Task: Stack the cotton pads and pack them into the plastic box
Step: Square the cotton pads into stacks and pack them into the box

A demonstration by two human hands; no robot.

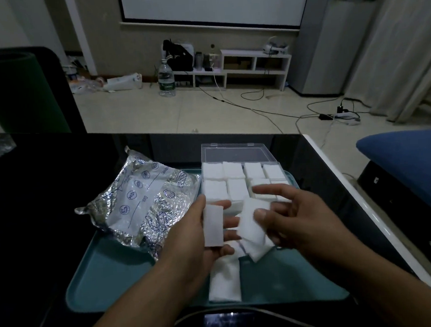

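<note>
My left hand point(202, 241) holds a small stack of white cotton pads point(213, 226) edge-up between thumb and fingers, above the teal tray point(110, 278). My right hand point(297, 219) pinches a single cotton pad point(252, 224) with thumb and fingers, just right of the stack. More loose cotton pads point(224, 280) lie on the tray under my hands. The clear plastic box point(239, 152) stands at the tray's far side with its lid open, and several stacks of pads point(236, 179) fill it in rows.
A crumpled silver foil bag point(140, 204) lies on the tray's left part. The tray sits on a black glossy table point(33, 201) with a white right edge. A blue cushion point(408, 160) is off to the right. Floor cables and a water bottle point(166, 77) lie beyond.
</note>
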